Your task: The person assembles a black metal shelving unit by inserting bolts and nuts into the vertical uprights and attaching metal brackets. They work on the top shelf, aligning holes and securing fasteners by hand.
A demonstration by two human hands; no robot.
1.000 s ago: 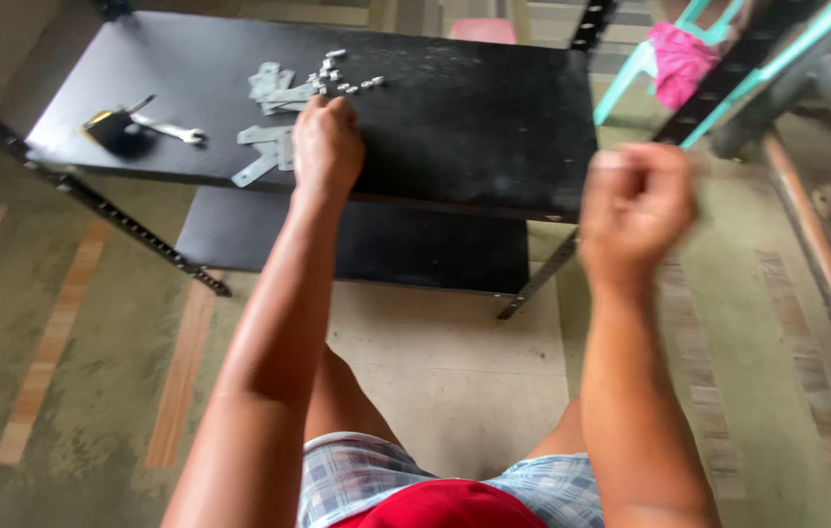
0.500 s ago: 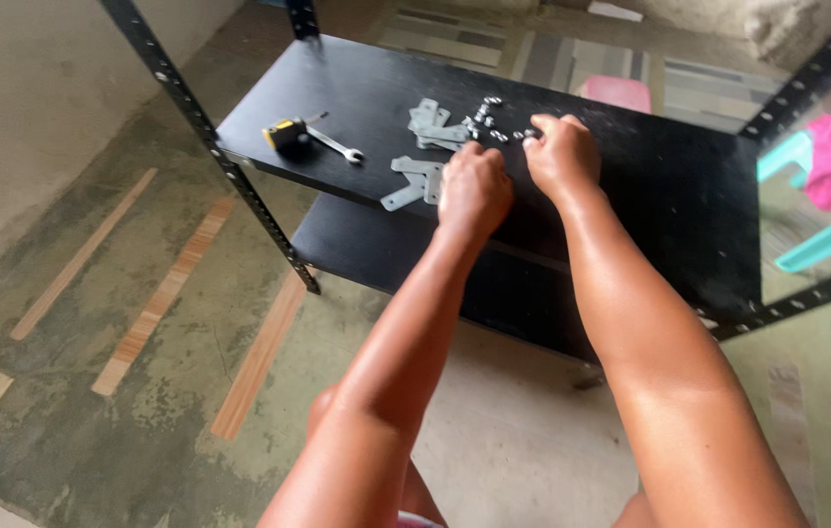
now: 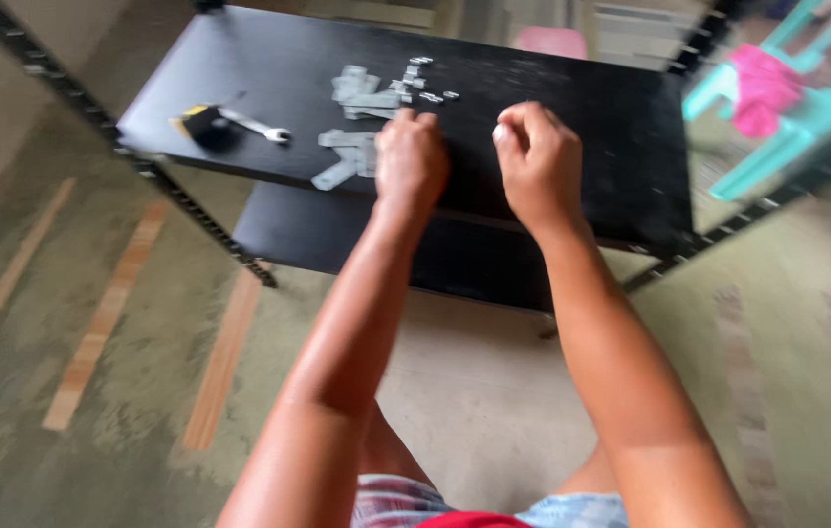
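Note:
A black shelf board (image 3: 552, 88) lies in front of me. My left hand (image 3: 411, 158) is closed in a fist on it, right beside some flat grey metal plates (image 3: 342, 161). More plates (image 3: 362, 90) and several small bolts and nuts (image 3: 425, 83) lie just beyond. My right hand (image 3: 538, 161) hovers over the board's front part with its fingers curled. A small pale metal piece (image 3: 500, 132) shows at its fingertips. The view is blurred, so I cannot tell whether my left hand holds anything.
A yellow-and-black tape measure (image 3: 202, 122) and a wrench (image 3: 257, 125) sit at the board's left end. Perforated black uprights (image 3: 142, 168) frame the rack, with a lower shelf (image 3: 337, 230) beneath. A teal chair (image 3: 777, 132) with a pink cloth (image 3: 763, 86) stands at right.
My right hand has drawn back from the pile of bolts toward the board's front edge, fingers curled on a small piece. My left hand stayed by the plates. The camera swung.

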